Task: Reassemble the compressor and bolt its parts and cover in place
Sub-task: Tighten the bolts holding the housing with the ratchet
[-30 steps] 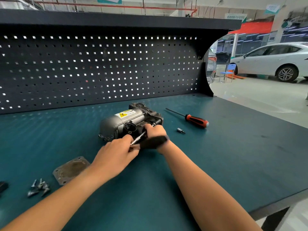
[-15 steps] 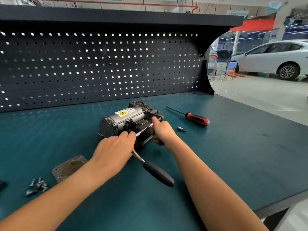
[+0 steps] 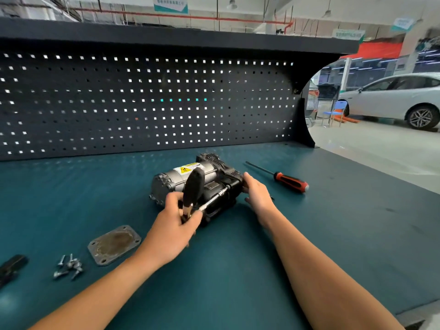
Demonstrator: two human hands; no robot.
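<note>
Slippage is the risk: the left hand [image 3: 175,225] grips the ratchet [image 3: 194,184] low by its head, so its extension could tilt off the bolt. The right hand [image 3: 258,196] clasps the right end of the compressor [image 3: 166,184], mid-bench. Cover plate [image 3: 114,244] and loose bolts [image 3: 69,267] lie near left on the teal workbench [image 3: 333,234]; pegboard [image 3: 142,103] behind, white car [image 3: 392,98] far right.

Bright, even overhead light falls from ceiling lamps [image 3: 232,5], leaving only soft shadows on the teal tabletop [image 3: 333,234]. Backlight pierces the dark pegboard [image 3: 142,103] holes as white squares. The glossy floor [image 3: 371,151] at right glares pale. Wide-angle distortion bows the shelf [image 3: 166,36] edge; the upper right corner smears, and the left hand [image 3: 173,225] is slightly motion-blurred.
</note>
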